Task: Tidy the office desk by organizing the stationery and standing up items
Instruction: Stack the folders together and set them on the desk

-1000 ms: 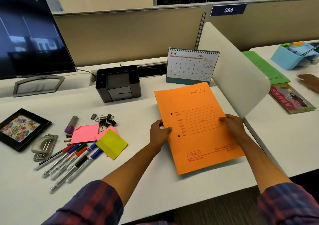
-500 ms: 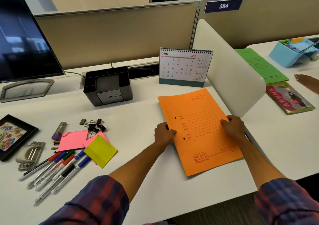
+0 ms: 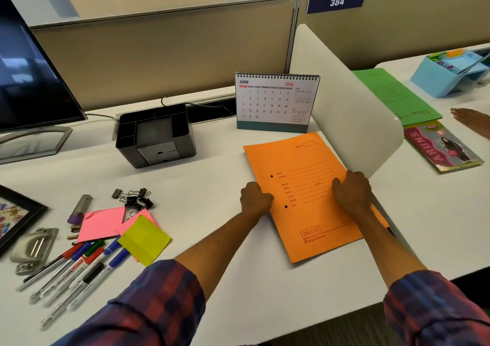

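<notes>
An orange file folder [image 3: 305, 165] lies flat on the white desk [image 3: 212, 160], its right edge against the white divider. My left hand [image 3: 255, 197] grips its left edge with curled fingers. My right hand [image 3: 352, 190] presses on its right side, fingers bent over it. A desk calendar [image 3: 275, 101] stands upright behind the folder. A black desk organizer [image 3: 155, 136] sits at centre left. Pens and markers [image 3: 77, 268], pink [image 3: 102, 223] and yellow sticky notes [image 3: 144, 239], binder clips [image 3: 134, 198], a hole punch [image 3: 33, 249] and a lying photo frame [image 3: 16, 215] are scattered at left.
A monitor [image 3: 31, 75] stands at back left. A white curved divider [image 3: 344, 99] borders the desk on the right. Beyond it lie a green folder [image 3: 392, 96], a magazine [image 3: 442, 146], a blue organizer [image 3: 448, 72] and another person's hand [image 3: 469, 119].
The orange folder has slid back and right, toward the calendar and against the divider, with both hands still on it. My view has shifted right.
</notes>
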Available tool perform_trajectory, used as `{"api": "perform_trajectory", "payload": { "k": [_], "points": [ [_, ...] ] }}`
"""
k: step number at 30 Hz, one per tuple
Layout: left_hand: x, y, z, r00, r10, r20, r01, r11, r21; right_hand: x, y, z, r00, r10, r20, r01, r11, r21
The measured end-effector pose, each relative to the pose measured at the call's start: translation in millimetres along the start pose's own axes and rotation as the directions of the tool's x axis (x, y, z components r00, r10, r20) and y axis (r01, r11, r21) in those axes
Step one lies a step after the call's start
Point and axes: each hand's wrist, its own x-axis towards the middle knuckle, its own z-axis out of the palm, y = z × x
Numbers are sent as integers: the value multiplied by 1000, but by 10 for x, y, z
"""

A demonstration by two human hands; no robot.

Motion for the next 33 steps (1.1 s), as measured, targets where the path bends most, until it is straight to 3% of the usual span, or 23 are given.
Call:
{"api": "perform_trajectory", "payload": {
  "k": [17,27,33],
  "points": [
    [106,84,81,996,74,39,-74,997,-13,-98,-35,62,984,-178,-4,167,928,-333],
    [38,-3,-52,994,109,8,-109,989,101,-231,-199,14,966,-255,-26,238,929,-284],
    [-53,-254,-433,986,164,-26,-157,973,168,-545,-617,48,947,-318,-52,310,942,-126]
  ]
}}
